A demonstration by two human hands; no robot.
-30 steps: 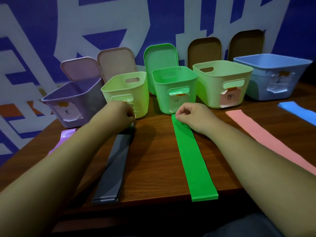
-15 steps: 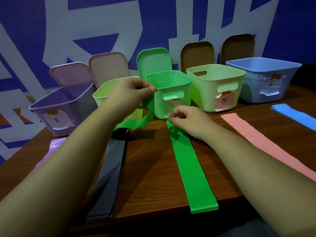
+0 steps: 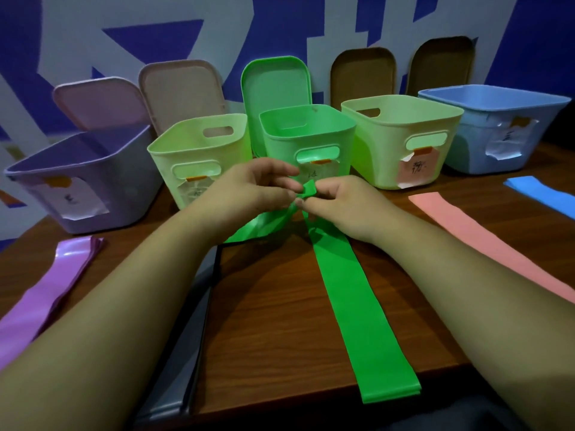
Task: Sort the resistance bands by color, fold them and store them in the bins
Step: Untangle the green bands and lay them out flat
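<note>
A long green band (image 3: 357,309) lies down the middle of the table, its near end at the table's front edge. Its far end is lifted and bunched just in front of the green bin (image 3: 308,135). My left hand (image 3: 258,188) and my right hand (image 3: 339,200) meet there, and both pinch the band's far end between fingers and thumb. A second green strip (image 3: 258,227) hangs from my hands toward the left. A grey band (image 3: 193,331) lies under my left forearm. A purple band (image 3: 46,293) lies at the left, a pink band (image 3: 485,247) at the right.
Five open bins stand in a row at the back: purple (image 3: 77,169), pale green (image 3: 193,144), green, pale green (image 3: 401,126), blue (image 3: 497,104). Lids lean on the wall behind them. A blue band (image 3: 541,194) lies at the far right. The table's front edge (image 3: 311,399) is close.
My left hand came from the grey band to the middle with a green strip. Both hands have joined and raised the green band's far end in front of the green bin.
</note>
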